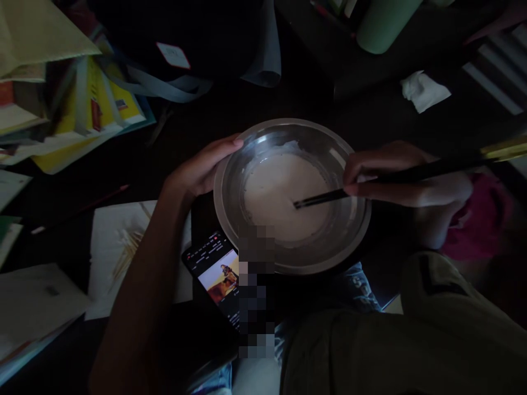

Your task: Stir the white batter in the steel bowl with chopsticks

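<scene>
Holding the metal bowl (221, 192) by its rim with the left hand (201, 169), from nine to ten o'clock, laying the thumb over the edge and curling the other fingers against the outer wall. Not being able to tell the reach of those hidden fingers underneath. Gripping a pair of black chopsticks (323, 198) with the right hand (395, 178) from three o'clock, closing the fingers firmly around them, pointing the tips toward nine o'clock and dipping them into the pale liquid (280, 189) near the bowl's middle.

Having the bowl near the centre of the view, over the dark bench (197, 126) and just in front of the lap; not being able to tell how much is resting on the bench.

Probably stirring at this point, judging by the dipped tips and the steadied rim. Calling next for a firm left hold against tipping, for low, even strokes, and perhaps for working the residue (292, 146) at twelve o'clock down into the liquid. Needing care over drips too, working right beside a lit phone (218, 269) at about eight o'clock, with white paper (101, 241) and thin sticks (127, 253) lying farther out that way, and with a crumpled tissue (424, 92) lying well apart at two o'clock.
</scene>
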A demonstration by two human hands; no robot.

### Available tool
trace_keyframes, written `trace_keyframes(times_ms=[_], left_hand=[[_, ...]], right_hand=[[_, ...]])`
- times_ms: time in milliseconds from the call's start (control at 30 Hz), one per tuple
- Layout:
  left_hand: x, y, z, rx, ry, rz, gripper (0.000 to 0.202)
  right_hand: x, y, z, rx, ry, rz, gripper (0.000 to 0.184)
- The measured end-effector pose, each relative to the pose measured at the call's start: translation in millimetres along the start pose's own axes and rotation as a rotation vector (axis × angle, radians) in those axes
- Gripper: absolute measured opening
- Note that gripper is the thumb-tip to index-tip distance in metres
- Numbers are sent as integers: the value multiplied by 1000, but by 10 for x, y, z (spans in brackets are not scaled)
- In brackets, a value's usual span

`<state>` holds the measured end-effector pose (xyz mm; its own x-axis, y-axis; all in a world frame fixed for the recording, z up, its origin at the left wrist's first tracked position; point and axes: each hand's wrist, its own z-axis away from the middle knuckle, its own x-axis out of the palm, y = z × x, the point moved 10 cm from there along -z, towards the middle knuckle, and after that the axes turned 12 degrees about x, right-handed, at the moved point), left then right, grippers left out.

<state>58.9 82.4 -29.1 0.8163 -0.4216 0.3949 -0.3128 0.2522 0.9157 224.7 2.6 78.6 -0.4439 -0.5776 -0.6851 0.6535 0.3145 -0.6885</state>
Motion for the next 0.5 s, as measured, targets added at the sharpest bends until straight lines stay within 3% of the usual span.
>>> trace_keyframes(times_ms=[67, 133, 267, 333, 400, 500], left_hand=[[-23, -8, -6, -7, 12, -10, 24], [-46, -19, -5, -16, 20, -27, 26], [-44, -2, 9, -2, 14, -38, 29], [-31, -5, 15, -7, 10, -32, 26], [-36, -17, 15, -18, 18, -28, 24], [-83, -34, 8, -23, 49, -41, 28]], right_hand=[[162, -53, -37, -36, -94, -26, 14], [204, -51, -102, -11, -30, -14, 13], [29, 37, -103, 92, 195, 86, 10], [-97, 75, -42, 116, 243, 82, 8], [-127, 73, -2, 92, 195, 50, 10], [7, -48, 0, -48, 44, -29, 15]])
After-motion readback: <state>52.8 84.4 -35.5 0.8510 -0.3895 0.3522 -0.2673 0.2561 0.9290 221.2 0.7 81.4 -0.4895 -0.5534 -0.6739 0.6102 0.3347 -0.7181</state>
